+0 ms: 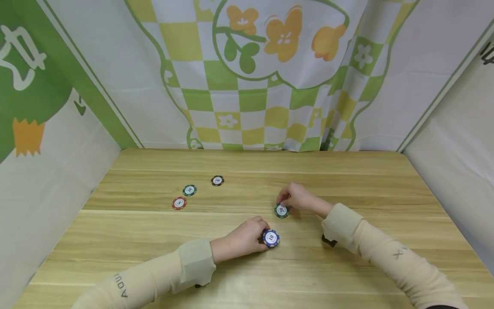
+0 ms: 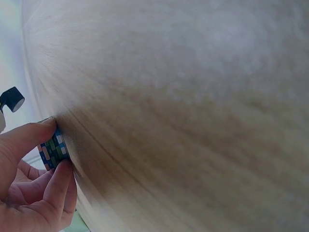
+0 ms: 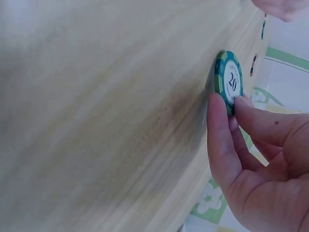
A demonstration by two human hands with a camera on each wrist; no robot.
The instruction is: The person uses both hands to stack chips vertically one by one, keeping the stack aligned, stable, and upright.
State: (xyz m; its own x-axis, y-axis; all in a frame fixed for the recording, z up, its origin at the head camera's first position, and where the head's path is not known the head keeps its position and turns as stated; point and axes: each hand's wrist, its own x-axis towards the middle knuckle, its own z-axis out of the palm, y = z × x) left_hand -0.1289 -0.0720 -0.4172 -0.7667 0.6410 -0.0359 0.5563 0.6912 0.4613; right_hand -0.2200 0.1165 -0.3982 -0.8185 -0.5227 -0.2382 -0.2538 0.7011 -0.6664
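Note:
My left hand (image 1: 247, 237) grips a short stack of poker chips (image 1: 271, 238) by its sides, thumb on one side and fingers on the other. A blue chip marked 10 lies on top. Blue and green edges show in the stack (image 2: 53, 150) in the left wrist view. Farther back and slightly right, my right hand (image 1: 299, 198) pinches a green poker chip (image 1: 282, 211) marked 20 at its far edge. The right wrist view shows the thumb on the face of this chip (image 3: 231, 81) and a finger under it, close over the table.
On the wooden table (image 1: 135, 253), a red chip marked 5 (image 1: 179, 203), a green chip (image 1: 189, 190) and a black chip marked 100 (image 1: 218, 180) lie flat and apart at the back left. A patterned curtain (image 1: 262, 103) hangs behind the table's far edge.

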